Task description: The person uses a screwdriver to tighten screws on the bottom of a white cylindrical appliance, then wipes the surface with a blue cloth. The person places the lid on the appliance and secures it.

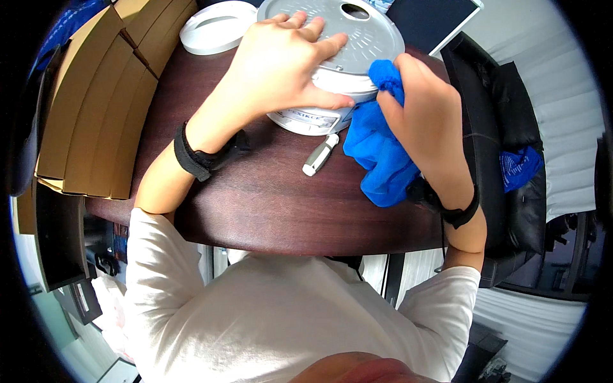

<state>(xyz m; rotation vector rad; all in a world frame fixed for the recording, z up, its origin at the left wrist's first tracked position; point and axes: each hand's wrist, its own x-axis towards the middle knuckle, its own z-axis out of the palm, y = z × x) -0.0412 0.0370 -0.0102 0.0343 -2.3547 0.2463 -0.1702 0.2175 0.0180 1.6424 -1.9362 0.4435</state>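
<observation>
A white round bucket-shaped container [300, 121] stands on the table, with a grey, slotted round lid [377, 39] on top that has an oval hole near its far side. My left hand [281, 64] lies on the lid and rim, its fingers spread and its thumb reaching along the near side. In my right hand [429, 105] a blue cloth [380, 156] is gripped, bunched against the container's right rim, with the rest hanging down to the table. Just in front of the container lies a small grey and white tool [320, 155]; its exact kind is unclear.
A white ring-shaped part [217, 29] lies behind my left hand. Brown cardboard boxes [96, 121] line the left of the dark wooden table [287, 204]. A dark panel with a pale edge [424, 22] stands behind right. A black sofa [491, 127] is beyond the table's right side.
</observation>
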